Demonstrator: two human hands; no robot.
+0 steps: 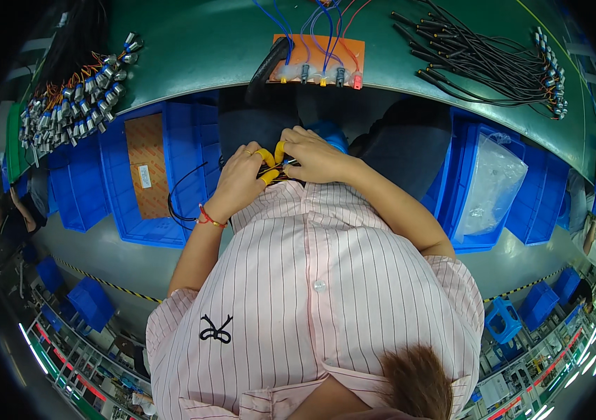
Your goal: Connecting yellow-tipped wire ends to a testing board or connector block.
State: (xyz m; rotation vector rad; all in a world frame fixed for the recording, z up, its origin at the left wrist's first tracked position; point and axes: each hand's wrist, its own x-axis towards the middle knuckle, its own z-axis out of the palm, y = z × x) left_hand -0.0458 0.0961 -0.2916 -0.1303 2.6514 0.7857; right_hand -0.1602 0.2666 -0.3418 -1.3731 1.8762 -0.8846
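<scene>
Both hands are together over my lap, below the bench edge, with yellow covers on several fingertips. My left hand (243,173) is closed, its fingers pinching at a thin black cable (171,199) that loops out past the left wrist. My right hand (314,157) bends over from the other side, thumb and fingers closed on the same dark strands between the hands. The fingers hide most of what is gripped, and the cable's end there is too small to make out. A red bracelet circles the left wrist.
On the green bench (193,52) stands an orange board (305,50) with coloured wires and small connectors. A pile of metal-ended cables (77,105) lies left, a bundle of black cables (480,59) right. Blue bins (119,203) flank my legs; one holds clear plastic bags (490,183).
</scene>
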